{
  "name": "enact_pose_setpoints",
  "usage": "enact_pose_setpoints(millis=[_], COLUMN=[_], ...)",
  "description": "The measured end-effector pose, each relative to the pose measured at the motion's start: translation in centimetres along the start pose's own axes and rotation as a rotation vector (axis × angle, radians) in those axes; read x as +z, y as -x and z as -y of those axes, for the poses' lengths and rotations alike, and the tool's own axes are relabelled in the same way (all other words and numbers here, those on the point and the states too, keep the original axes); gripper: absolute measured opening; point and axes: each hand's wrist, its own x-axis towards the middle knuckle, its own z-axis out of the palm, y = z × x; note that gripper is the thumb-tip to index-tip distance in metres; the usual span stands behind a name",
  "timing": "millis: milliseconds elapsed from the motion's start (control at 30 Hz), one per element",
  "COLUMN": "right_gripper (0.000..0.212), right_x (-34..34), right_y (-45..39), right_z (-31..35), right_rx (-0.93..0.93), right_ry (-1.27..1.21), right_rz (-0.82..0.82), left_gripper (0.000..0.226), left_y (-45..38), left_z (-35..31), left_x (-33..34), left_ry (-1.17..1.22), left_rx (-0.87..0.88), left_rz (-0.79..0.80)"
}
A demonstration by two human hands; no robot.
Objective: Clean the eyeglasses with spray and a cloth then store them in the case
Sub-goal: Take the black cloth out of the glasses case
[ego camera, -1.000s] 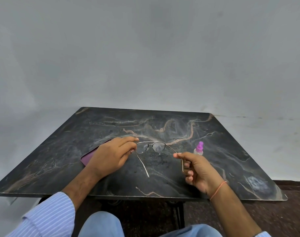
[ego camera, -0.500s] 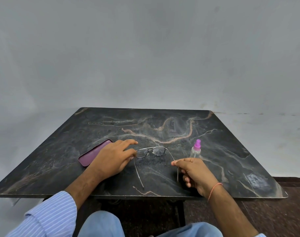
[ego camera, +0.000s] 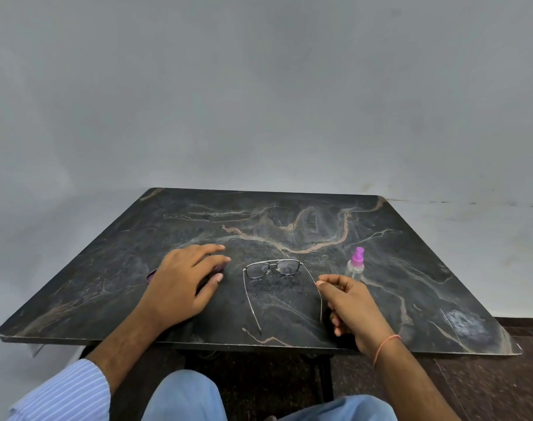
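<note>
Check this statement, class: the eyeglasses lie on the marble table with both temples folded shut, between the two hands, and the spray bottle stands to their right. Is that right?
One detail is wrong. In the head view the eyeglasses have both temples unfolded, stretching toward the person. The rest holds: they lie on the marble table between the left hand and right hand, with the spray bottle standing to their right.

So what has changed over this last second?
The glasses went from held above the table to lying on it, arms open. The left hand let go and moved left onto the case. The right hand remains at one arm. The spray bottle stayed put.
</note>
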Motion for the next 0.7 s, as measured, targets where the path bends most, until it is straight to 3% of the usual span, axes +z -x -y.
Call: enact_pose_setpoints(millis=[67,167,267,433,700], right_gripper=[0.018,0.025,0.028,0.022,0.027], right_x=[0.4,0.9,2.5,7.5,16.7], right_y=[0.5,1.3,1.9,1.8,-0.1], right_z=[0.0,0.8,2.7,5.7,7.8], right_rx=[-0.117,-0.405,-0.61,-0.669,-0.637], right_ry=[0.063,0.367,0.594,0.763,1.05], right_rz=[-0.033,-0.096,-0.052,0.096,0.165], left_gripper=[0.036,0.04,0.048,0.056,0.059], left_y=[1.5,3.4,4.7,5.2,5.7], left_z=[1.0,2.3,2.8,2.9,2.9], left_x=[-0.5,-0.8,-0.9,-0.8,-0.7], left_ry=[0.035,0.062,0.102,0.177,0.242], left_rx=[-0.102,-0.307,-0.49,-0.61,-0.538], left_rz=[-0.07,-0.112,-0.126,-0.014,0.025])
